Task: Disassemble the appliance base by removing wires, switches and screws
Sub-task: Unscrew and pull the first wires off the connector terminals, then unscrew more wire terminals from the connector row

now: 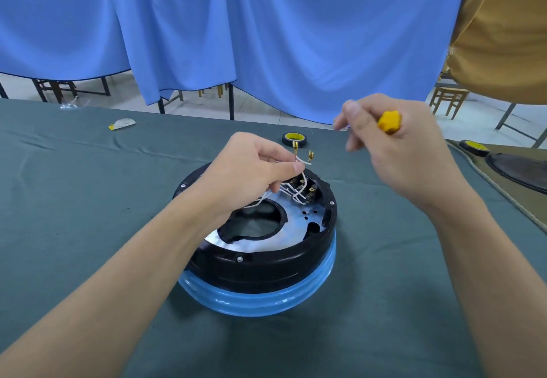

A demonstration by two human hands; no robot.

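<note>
A round appliance base (260, 268), black on top with a blue band below, lies upside down on the green table cloth (88, 200). Its metal plate (299, 217) and a switch block (305, 191) with brass tabs show inside. My left hand (251, 170) pinches a bunch of white wires (300, 160) with brass terminals, lifted above the switch block. My right hand (393, 152) hovers to the right and above the base, shut on a yellow-handled screwdriver (390, 121); its shaft is hidden. Screws (239, 258) sit in the black rim.
A roll of black tape (294, 139) lies behind the base. A second tape roll (475, 147) and a dark round part (521, 172) rest on a brown mat at right. A white scrap (122, 124) lies far left. Blue curtains hang behind the table edge.
</note>
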